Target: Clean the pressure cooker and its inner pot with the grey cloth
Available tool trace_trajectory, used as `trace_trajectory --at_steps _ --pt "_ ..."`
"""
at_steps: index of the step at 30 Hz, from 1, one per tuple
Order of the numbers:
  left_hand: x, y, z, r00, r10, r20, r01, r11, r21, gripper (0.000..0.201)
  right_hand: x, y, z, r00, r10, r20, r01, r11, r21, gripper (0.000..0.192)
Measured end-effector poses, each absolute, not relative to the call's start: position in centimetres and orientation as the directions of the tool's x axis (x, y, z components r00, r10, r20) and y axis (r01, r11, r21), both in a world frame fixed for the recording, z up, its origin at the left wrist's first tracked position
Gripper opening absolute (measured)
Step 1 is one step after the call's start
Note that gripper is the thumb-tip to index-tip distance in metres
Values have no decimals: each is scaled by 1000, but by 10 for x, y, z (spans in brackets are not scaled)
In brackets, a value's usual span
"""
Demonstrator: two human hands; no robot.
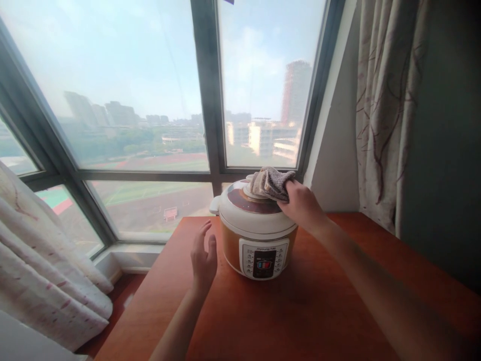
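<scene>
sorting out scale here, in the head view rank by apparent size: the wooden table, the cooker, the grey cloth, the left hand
1. Reddish-brown wooden table
2. White and orange electric pressure cooker
3. Crumpled grey cloth and open left hand: look alike, and the hand is nearer the camera, so unranked.

— Held above? Crumpled grey terry cloth [271, 182], bunched up, pressed onto the lid just ahead of the grip.
— And beneath? Round white-and-orange electric pressure cooker [255, 230], upright, lid shut, control panel facing back.
</scene>
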State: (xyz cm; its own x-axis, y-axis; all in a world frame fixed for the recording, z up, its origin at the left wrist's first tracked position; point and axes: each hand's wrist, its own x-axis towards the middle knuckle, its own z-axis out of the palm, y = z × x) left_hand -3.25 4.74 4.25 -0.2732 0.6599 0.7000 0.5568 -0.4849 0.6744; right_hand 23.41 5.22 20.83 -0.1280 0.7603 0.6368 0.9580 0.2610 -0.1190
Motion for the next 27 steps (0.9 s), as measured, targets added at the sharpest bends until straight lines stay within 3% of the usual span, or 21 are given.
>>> trace_trajectory --at_steps 3,6,12,19,24,27 --pt "-26 46 87 -188 490 851 625 -609 488 30 238 44 199 -172 766 620 958 277 -76 19" --pt "-14 51 125 -60 476 877 611 -678 409 31 242 33 187 -206 763 612 952 300 -54 18" --pt "4 79 134 129 538 833 561 -733 386 40 254 11 164 -194 675 712 920 377 -106 26" --pt "8 86 121 87 499 862 550 -746 376 44 243 15 149 -184 550 814 867 482 -129 50" --pt "8 87 120 78 498 864 541 -749 383 43 235 17 151 -233 569 788 850 514 -120 60" --pt "8 87 120 78 500 862 541 -748 385 43 237 20 154 -204 607 768 830 523 -193 60"
